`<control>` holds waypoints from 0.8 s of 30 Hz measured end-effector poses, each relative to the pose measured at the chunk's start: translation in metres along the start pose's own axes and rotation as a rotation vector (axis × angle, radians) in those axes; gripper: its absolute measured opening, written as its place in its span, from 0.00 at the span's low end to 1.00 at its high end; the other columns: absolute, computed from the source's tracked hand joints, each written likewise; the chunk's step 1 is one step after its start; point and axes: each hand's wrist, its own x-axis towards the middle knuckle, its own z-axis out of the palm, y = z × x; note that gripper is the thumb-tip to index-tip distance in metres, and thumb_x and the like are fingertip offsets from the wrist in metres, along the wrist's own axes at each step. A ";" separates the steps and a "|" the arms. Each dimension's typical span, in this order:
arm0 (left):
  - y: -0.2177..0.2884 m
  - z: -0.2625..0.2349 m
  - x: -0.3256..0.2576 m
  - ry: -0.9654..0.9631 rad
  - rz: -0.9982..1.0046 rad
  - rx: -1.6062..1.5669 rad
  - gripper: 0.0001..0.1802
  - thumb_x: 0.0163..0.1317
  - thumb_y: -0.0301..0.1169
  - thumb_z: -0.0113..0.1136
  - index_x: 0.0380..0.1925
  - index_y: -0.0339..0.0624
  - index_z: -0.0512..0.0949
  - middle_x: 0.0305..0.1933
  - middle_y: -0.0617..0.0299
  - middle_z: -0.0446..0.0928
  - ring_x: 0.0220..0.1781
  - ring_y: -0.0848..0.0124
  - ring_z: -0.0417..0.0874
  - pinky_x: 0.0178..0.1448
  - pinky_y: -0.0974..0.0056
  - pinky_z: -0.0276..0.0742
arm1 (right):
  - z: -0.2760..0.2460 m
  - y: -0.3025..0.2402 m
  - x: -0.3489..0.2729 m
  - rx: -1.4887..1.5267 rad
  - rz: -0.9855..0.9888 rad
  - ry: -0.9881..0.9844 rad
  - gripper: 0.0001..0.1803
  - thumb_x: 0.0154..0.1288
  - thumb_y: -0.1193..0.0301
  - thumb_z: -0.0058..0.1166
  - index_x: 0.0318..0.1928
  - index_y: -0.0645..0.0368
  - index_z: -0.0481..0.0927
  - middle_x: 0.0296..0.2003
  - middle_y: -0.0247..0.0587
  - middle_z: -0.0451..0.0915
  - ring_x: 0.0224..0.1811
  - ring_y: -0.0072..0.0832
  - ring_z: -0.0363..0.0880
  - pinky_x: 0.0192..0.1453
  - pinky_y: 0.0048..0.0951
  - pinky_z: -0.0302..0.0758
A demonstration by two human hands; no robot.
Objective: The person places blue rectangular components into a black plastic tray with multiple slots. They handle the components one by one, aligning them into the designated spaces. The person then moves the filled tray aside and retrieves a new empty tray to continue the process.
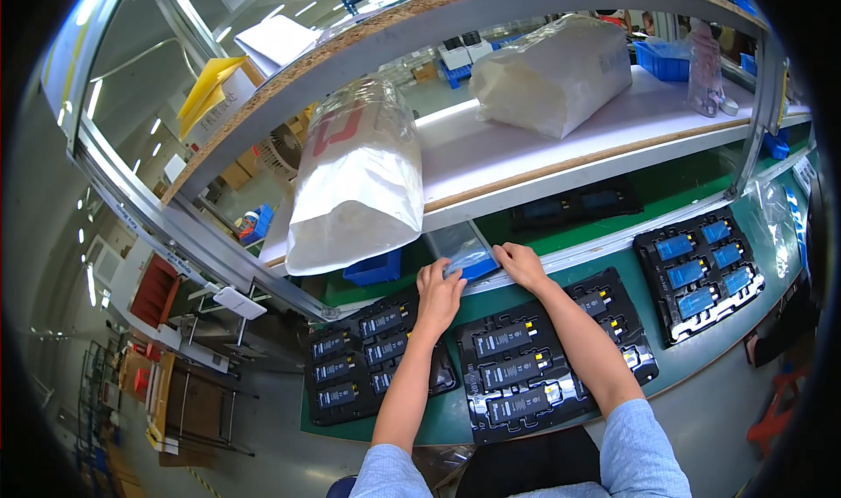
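Note:
My left hand (pixel 441 289) is at the left front corner of a small blue bin (pixel 480 270), its fingers bent over pale bluish clear film (pixel 464 254) inside. At the bin's right side, my right hand (pixel 522 265) has its fingers curled at the rim; its fingertips are partly hidden. Below my forearms lie two black plastic trays, a left tray (pixel 355 402) and a middle tray (pixel 469 384). Both carry flat black batteries (pixel 512 371) with white print; those in the middle tray show yellow tabs.
A third black tray (pixel 653 279) at right holds batteries with blue faces (pixel 688 274). Another dark tray (pixel 578 204) lies under the shelf. Large clear plastic bags (pixel 359 183) rest on the white shelf (pixel 455 161), whose front edge runs above my hands. A blue bin (pixel 372 268) stands left.

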 end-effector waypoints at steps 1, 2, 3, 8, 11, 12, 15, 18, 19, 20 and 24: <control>0.002 -0.001 0.001 0.029 0.049 0.060 0.12 0.60 0.32 0.60 0.41 0.38 0.83 0.51 0.52 0.72 0.53 0.56 0.71 0.64 0.52 0.61 | 0.000 0.001 0.000 0.001 -0.002 0.001 0.25 0.68 0.52 0.43 0.30 0.61 0.81 0.31 0.53 0.81 0.38 0.51 0.80 0.43 0.45 0.74; 0.004 -0.002 0.003 0.058 0.098 0.119 0.11 0.60 0.31 0.60 0.40 0.37 0.82 0.50 0.52 0.72 0.51 0.56 0.71 0.63 0.53 0.61 | 0.001 0.002 0.001 0.002 -0.004 0.002 0.25 0.68 0.52 0.43 0.30 0.61 0.81 0.31 0.53 0.81 0.38 0.51 0.80 0.43 0.45 0.74; 0.003 -0.002 0.004 0.065 0.097 0.116 0.10 0.60 0.30 0.59 0.38 0.37 0.82 0.47 0.52 0.73 0.50 0.56 0.72 0.62 0.52 0.62 | 0.001 0.001 0.001 0.004 -0.008 0.002 0.25 0.68 0.51 0.43 0.31 0.61 0.81 0.31 0.53 0.81 0.38 0.51 0.80 0.43 0.45 0.74; 0.002 0.002 0.009 0.122 0.052 0.051 0.06 0.60 0.29 0.59 0.33 0.37 0.80 0.36 0.54 0.73 0.43 0.57 0.74 0.56 0.52 0.66 | 0.000 0.000 0.002 -0.006 0.011 -0.009 0.25 0.68 0.51 0.43 0.31 0.60 0.81 0.31 0.53 0.81 0.37 0.51 0.79 0.43 0.45 0.74; 0.002 0.007 0.010 0.162 0.033 0.001 0.05 0.59 0.26 0.60 0.32 0.36 0.80 0.36 0.53 0.74 0.42 0.56 0.75 0.51 0.55 0.70 | 0.001 0.001 0.002 -0.003 0.017 -0.010 0.25 0.68 0.51 0.43 0.31 0.60 0.81 0.30 0.53 0.81 0.37 0.51 0.79 0.43 0.45 0.74; 0.002 0.008 0.010 0.174 0.029 -0.021 0.05 0.58 0.26 0.60 0.32 0.35 0.80 0.36 0.53 0.74 0.42 0.55 0.75 0.49 0.56 0.71 | 0.001 0.001 0.002 -0.002 0.019 -0.008 0.25 0.67 0.51 0.43 0.31 0.60 0.81 0.30 0.53 0.81 0.37 0.51 0.79 0.43 0.45 0.74; 0.001 0.011 0.011 0.211 0.019 -0.074 0.05 0.56 0.24 0.62 0.31 0.34 0.80 0.36 0.52 0.75 0.42 0.54 0.76 0.45 0.59 0.74 | 0.001 0.002 0.002 0.007 0.007 -0.005 0.25 0.67 0.51 0.43 0.31 0.60 0.82 0.30 0.53 0.81 0.37 0.51 0.80 0.43 0.45 0.74; -0.001 0.011 0.011 0.224 -0.035 -0.162 0.06 0.54 0.25 0.65 0.31 0.33 0.82 0.36 0.53 0.76 0.39 0.57 0.78 0.42 0.61 0.75 | 0.002 0.002 0.002 0.020 0.018 -0.011 0.25 0.67 0.51 0.44 0.31 0.59 0.82 0.31 0.52 0.82 0.37 0.50 0.80 0.43 0.45 0.74; -0.005 0.013 0.010 0.210 -0.086 -0.228 0.07 0.54 0.26 0.66 0.31 0.34 0.82 0.36 0.54 0.77 0.38 0.60 0.78 0.42 0.63 0.75 | 0.002 0.002 0.002 0.022 0.018 -0.011 0.25 0.67 0.51 0.44 0.31 0.59 0.82 0.31 0.52 0.82 0.37 0.50 0.80 0.43 0.44 0.74; -0.008 0.014 0.009 0.195 -0.137 -0.295 0.07 0.54 0.26 0.67 0.32 0.34 0.83 0.35 0.55 0.78 0.36 0.62 0.79 0.41 0.64 0.75 | 0.002 0.003 0.002 0.023 0.018 -0.011 0.24 0.67 0.51 0.44 0.31 0.59 0.82 0.31 0.52 0.82 0.37 0.50 0.80 0.44 0.44 0.74; -0.016 0.014 0.008 0.027 -0.492 -0.678 0.11 0.54 0.30 0.70 0.35 0.37 0.85 0.37 0.63 0.79 0.36 0.77 0.77 0.40 0.71 0.72 | 0.002 0.003 0.003 0.017 0.023 -0.013 0.24 0.67 0.51 0.44 0.32 0.59 0.82 0.31 0.52 0.82 0.38 0.50 0.80 0.44 0.44 0.74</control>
